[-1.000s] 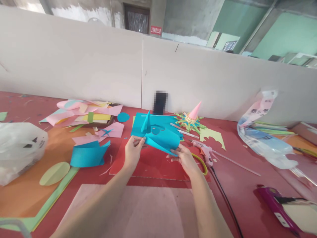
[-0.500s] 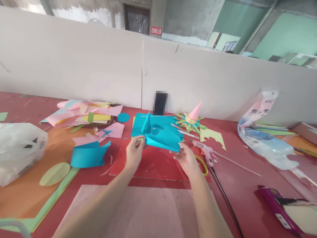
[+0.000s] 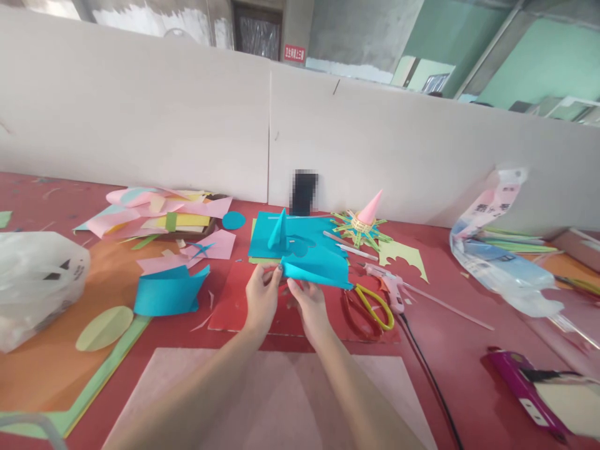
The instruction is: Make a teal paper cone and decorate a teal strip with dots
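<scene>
I see curled blue paper sheet [image 3: 319,273] held over red board [image 3: 232,303]. Left hand [image 3: 261,297] pinches its left end; right hand [image 3: 310,307] at lower edge, grip unclear to me. I judge it light, springy, easily creased: take edges gently, avoid mid-curl.

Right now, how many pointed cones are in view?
2: a blue cone just beyond the left hand, and a pink cone farther right, atop a woven base. Others may be hidden.
</scene>
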{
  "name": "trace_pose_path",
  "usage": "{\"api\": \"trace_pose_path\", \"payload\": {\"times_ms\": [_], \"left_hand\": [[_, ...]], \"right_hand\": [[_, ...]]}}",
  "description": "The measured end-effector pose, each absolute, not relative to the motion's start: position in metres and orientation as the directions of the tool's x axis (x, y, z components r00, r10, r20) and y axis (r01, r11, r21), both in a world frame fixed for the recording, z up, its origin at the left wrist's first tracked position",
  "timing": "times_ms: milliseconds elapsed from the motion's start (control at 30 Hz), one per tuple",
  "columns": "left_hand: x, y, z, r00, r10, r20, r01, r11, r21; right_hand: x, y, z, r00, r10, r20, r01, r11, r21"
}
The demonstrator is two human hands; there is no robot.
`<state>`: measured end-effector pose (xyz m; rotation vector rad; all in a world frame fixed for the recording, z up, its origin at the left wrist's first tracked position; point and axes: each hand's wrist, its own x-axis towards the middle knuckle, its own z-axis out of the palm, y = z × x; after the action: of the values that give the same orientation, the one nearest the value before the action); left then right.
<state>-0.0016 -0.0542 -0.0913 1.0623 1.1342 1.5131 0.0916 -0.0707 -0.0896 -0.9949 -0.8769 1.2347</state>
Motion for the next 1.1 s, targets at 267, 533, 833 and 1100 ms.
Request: {"api": "trace_pose_path", "payload": {"times_ms": [267, 533, 833, 1100], "left_hand": [[0.002, -0.054, -0.101, -0.185, 0.977, 0.105, -0.139, -0.132, 0.982], [0.000, -0.051, -0.099, -0.194, 0.977, 0.090, -0.122, -0.115, 0.986], [-0.001, -0.044, -0.099, -0.114, 0.991, 0.067, -0.185, -0.088, 0.979], [-0.007, -0.040, -0.097, -0.052, 0.997, 0.062, -0.145, -0.069, 0.987]], "right_hand": [[0.091, -0.056, -0.102, 0.342, 0.931, -0.125, -0.501, 0.068, -0.863], [0.085, -0.053, -0.104, 0.383, 0.923, 0.033, -0.331, 0.170, -0.928], [0.099, -0.048, -0.100, 0.361, 0.932, -0.027, -0.353, 0.109, -0.929], [0.117, -0.047, -0.092, 0.267, 0.964, 0.006, -0.279, 0.084, -0.957]]}}
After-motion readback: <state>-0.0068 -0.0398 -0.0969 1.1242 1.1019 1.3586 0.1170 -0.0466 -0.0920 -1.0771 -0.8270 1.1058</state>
